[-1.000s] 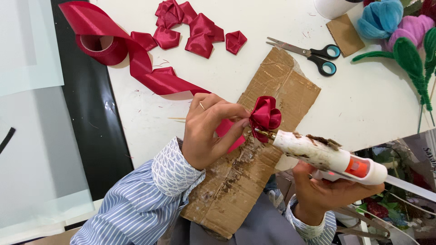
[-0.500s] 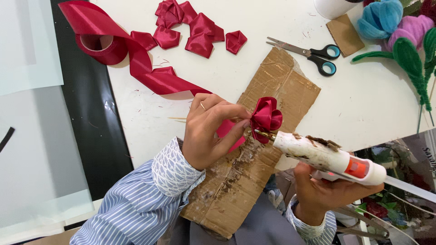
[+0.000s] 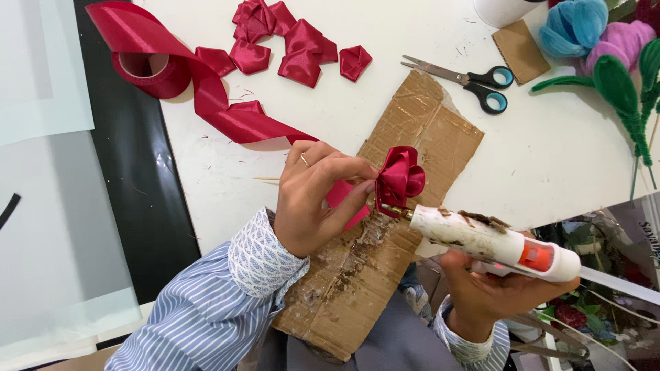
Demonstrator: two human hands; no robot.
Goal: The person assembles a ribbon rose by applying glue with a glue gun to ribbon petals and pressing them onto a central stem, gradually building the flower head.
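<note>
My left hand (image 3: pixel 317 196) pinches a red satin ribbon rose (image 3: pixel 400 178) on a thin wooden stick, holding it over a strip of brown cardboard (image 3: pixel 419 130). My right hand (image 3: pixel 491 295) grips a white hot glue gun (image 3: pixel 495 242) from below. The gun's metal nozzle touches the lower left side of the rose. A loose piece of red ribbon hangs under my left fingers.
A red ribbon roll (image 3: pixel 148 65) with a long unrolled tail lies at the upper left. Several folded red ribbon petals (image 3: pixel 299 51) sit above. Black-handled scissors (image 3: pixel 474 79) lie at the upper right, near green, blue and pink fuzzy-wire flowers (image 3: pixel 605 55). A black strip (image 3: pixel 130 178) borders the white table.
</note>
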